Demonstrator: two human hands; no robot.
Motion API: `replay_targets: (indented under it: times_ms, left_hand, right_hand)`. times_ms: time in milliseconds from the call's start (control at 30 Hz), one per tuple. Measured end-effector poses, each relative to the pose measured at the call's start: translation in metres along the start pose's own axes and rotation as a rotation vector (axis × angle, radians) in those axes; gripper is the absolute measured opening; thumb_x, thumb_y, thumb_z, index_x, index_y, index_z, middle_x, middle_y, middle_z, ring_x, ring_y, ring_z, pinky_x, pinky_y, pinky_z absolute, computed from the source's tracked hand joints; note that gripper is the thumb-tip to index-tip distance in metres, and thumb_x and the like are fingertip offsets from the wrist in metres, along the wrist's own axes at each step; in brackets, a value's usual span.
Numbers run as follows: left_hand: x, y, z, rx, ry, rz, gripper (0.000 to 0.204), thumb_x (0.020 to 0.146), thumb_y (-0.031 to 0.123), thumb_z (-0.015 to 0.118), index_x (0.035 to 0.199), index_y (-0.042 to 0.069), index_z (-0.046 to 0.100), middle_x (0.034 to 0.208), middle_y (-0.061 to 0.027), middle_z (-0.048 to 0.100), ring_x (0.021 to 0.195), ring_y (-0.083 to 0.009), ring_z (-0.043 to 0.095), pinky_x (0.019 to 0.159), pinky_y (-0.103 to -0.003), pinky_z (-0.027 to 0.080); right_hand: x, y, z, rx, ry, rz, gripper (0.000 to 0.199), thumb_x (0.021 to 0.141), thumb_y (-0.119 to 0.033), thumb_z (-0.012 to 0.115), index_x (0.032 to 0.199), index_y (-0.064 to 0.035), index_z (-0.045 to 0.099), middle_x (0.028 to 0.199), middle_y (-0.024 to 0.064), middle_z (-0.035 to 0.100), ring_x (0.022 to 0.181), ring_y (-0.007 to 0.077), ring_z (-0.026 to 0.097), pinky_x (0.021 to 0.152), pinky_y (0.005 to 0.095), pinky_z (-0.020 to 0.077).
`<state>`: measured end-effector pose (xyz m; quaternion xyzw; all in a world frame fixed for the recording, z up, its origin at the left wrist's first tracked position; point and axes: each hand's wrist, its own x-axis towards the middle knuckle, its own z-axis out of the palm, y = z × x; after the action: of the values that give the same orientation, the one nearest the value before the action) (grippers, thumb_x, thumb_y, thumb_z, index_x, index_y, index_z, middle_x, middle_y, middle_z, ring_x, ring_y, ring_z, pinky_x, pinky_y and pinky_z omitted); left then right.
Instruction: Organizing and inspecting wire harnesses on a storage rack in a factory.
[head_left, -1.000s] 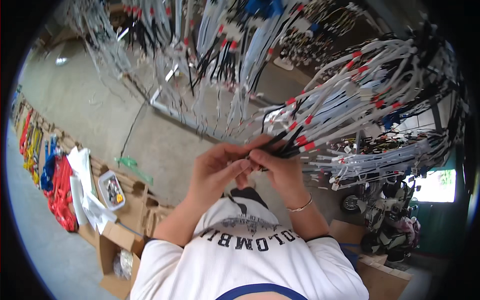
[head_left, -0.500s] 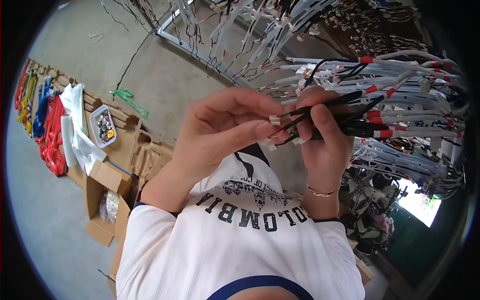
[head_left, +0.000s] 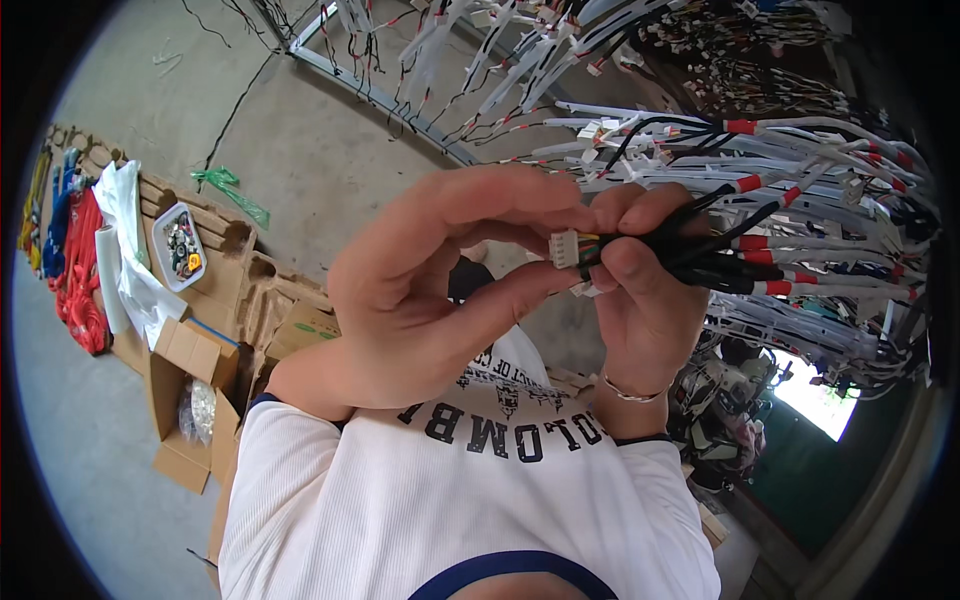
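My right hand [head_left: 655, 300] is closed around the ends of several black-sleeved cables [head_left: 690, 245]. These run off to the right into white sleeving with red bands. A small white multi-pin connector [head_left: 564, 249] with thin coloured wires sticks out of that bundle to the left. The thumb and fingertips of my left hand [head_left: 430, 280] pinch at this connector and its wires, the other fingers curling over the top. Part of another white connector shows below it, mostly hidden by the fingers.
Many white cables [head_left: 800, 160] hang at the right, and more at the top along a metal frame [head_left: 370, 90]. On the left lie red cable bundles [head_left: 85, 270], a white tray [head_left: 160, 235] of small parts, a plastic sheet [head_left: 135, 240] and an open cardboard box [head_left: 180, 455].
The connector has turned so its pin face shows more plainly. My left hand has moved slightly left and its fingers arch more. My right hand still grips the cable bundle.
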<state>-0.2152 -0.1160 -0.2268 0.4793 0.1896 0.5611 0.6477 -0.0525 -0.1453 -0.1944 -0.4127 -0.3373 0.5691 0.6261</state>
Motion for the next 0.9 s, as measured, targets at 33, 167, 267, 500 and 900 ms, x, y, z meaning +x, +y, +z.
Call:
replay_targets:
  times_ms: [33,167,267,500,900]
  left_hand:
    - [0.0,-0.002,-0.002,0.013,-0.021,0.037,0.045,0.074,-0.017,0.064,0.116,-0.009,0.048,0.107,-0.0203,0.059,0.106,-0.0313,0.061,0.09,-0.039,0.052]
    - [0.003,-0.005,-0.006,0.051,-0.067,0.077,0.042,0.074,-0.019,0.063,0.112,-0.009,0.049,0.107,-0.0211,0.059,0.107,-0.0326,0.06,0.09,-0.041,0.052]
    - [0.004,-0.007,-0.007,0.031,-0.096,0.062,0.04,0.074,-0.018,0.064,0.11,-0.009,0.049,0.107,-0.0211,0.059,0.106,-0.0328,0.061,0.089,-0.041,0.052]
    - [0.001,-0.008,-0.006,0.033,-0.064,0.042,0.037,0.074,-0.017,0.065,0.107,-0.007,0.051,0.107,-0.0199,0.06,0.105,-0.0317,0.061,0.089,-0.04,0.053]
    - [-0.007,-0.012,-0.016,-0.186,0.039,-0.194,0.05,0.075,-0.004,0.072,0.12,-0.01,0.05,0.11,-0.0188,0.061,0.098,-0.0248,0.062,0.085,-0.035,0.051]
  right_hand:
    - [0.0,-0.001,0.001,0.0,0.003,0.003,0.023,0.073,0.002,0.075,0.09,-0.0002,0.059,0.09,0.0162,0.064,0.066,0.0137,0.058,0.059,0.0224,0.0476]
    - [-0.001,0.0,0.003,-0.055,0.01,-0.027,0.025,0.071,0.002,0.076,0.088,-0.0012,0.058,0.089,0.0145,0.064,0.072,0.0156,0.061,0.064,0.0249,0.0508]
    - [0.0,0.0,0.002,-0.093,0.024,-0.044,0.026,0.07,0.004,0.077,0.088,-0.0017,0.059,0.089,0.0134,0.064,0.076,0.0165,0.062,0.066,0.0259,0.0525]
    - [-0.003,-0.004,0.004,-0.15,0.033,-0.008,0.025,0.07,0.005,0.077,0.087,-0.0019,0.06,0.088,0.0122,0.064,0.076,0.0155,0.063,0.061,0.0225,0.0519]
    - [-0.004,-0.004,0.008,-0.098,0.094,-0.011,0.019,0.074,0.006,0.073,0.088,0.0014,0.06,0.082,0.0133,0.063,0.06,0.0139,0.057,0.056,0.0226,0.0479]
